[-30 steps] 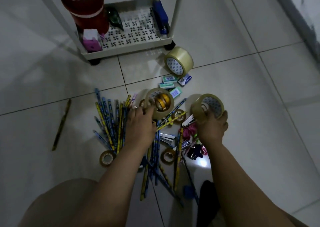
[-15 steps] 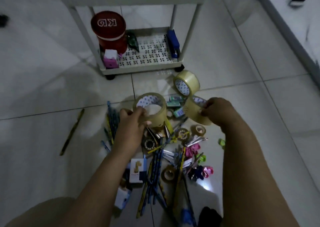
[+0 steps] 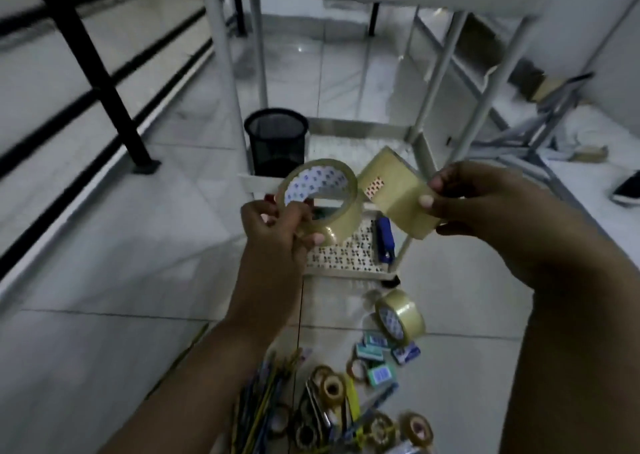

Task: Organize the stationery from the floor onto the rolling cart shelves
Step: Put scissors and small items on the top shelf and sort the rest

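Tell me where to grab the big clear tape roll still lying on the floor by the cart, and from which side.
Judging by its pose, take the tape roll across its width, from above. It stands on its edge, tilted, so the curved outer band faces up and both flat sides are exposed. Put the thumb on the printed-core side and the fingers on the far side. The small boxes lie close below it, so coming from above looks clearest.

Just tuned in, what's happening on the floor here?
A person is sorting stationery onto a white rolling cart. The left hand grips one big roll of clear packing tape, and the right hand pinches a second roll; both are raised in front of the cart. A third big roll, small tape rolls, staple boxes and pencils lie on the floor. A black mesh cup and a blue stapler already sit on the cart.
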